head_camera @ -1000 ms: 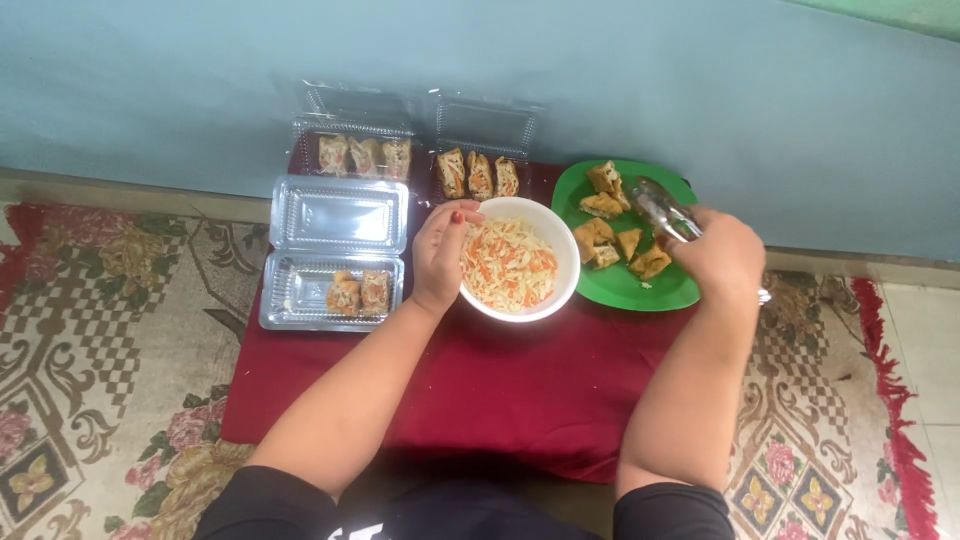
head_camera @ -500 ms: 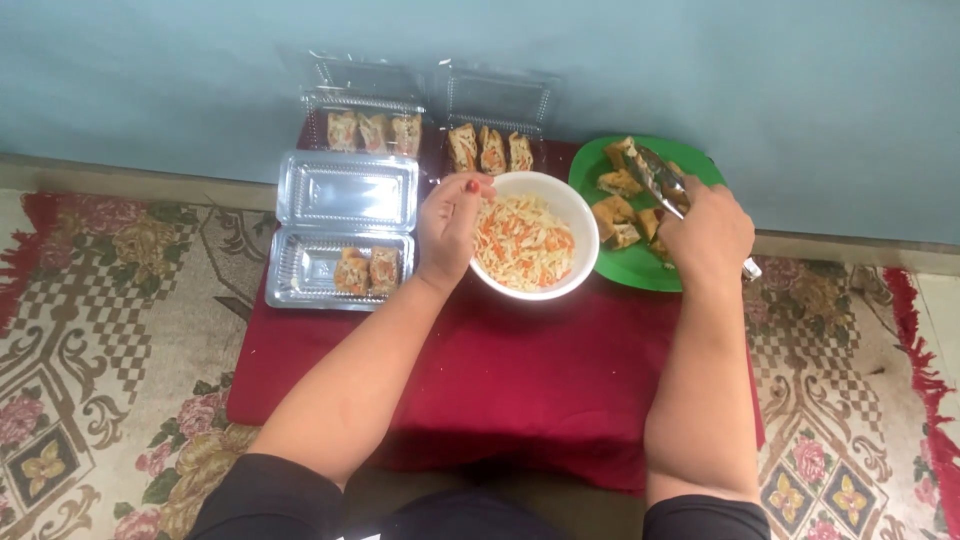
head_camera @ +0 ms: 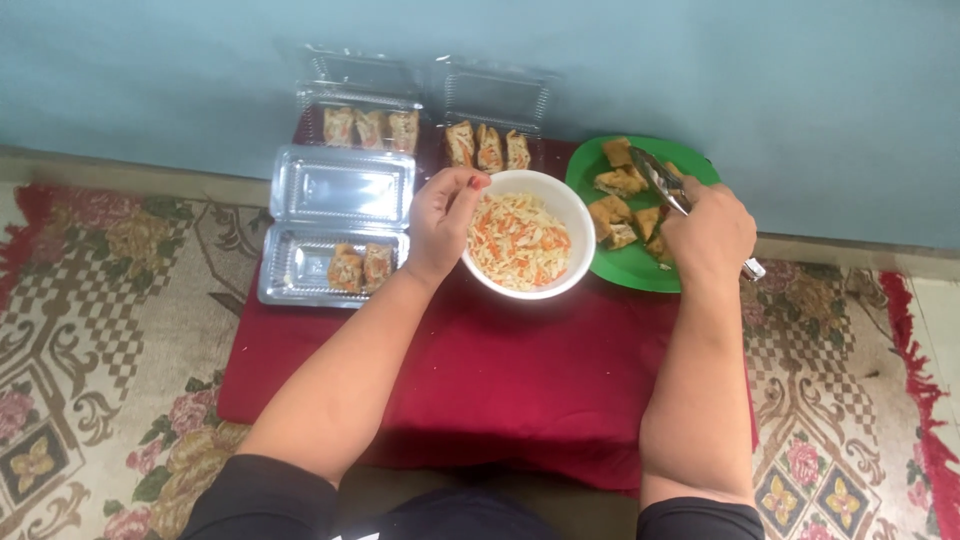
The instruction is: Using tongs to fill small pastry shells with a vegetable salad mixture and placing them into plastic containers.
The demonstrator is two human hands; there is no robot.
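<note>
Tongs [head_camera: 662,182] are sitting in the right hand [head_camera: 708,235], fist wrapped around the handles, tips reaching over the green plate [head_camera: 640,272] among the fried pieces [head_camera: 618,182]. Whether the tips are pinching a piece or hanging spread cannot be told; the hand is covering the handles and the tips are lying against the food.

Left hand [head_camera: 443,215] is resting at the near-left rim of the white bowl [head_camera: 560,205], fingertips drawn together as if pinching, right at the edge of the shredded cabbage-and-carrot salad [head_camera: 518,240]. Placement is probably serving to take salad by pinch while the other hand handles the hot or oily pieces with a tool.

Bowl and plate are standing side by side, touching, on the low bench under a dark red cloth [head_camera: 480,370].

Left of the bowl, a clear hinged box [head_camera: 340,225] is lying open, holding two pieces in its near half. Two more open boxes [head_camera: 425,125], three pieces each, are lined along the blue wall [head_camera: 700,70]. Patterned carpet [head_camera: 90,330] is surrounding the bench.
</note>
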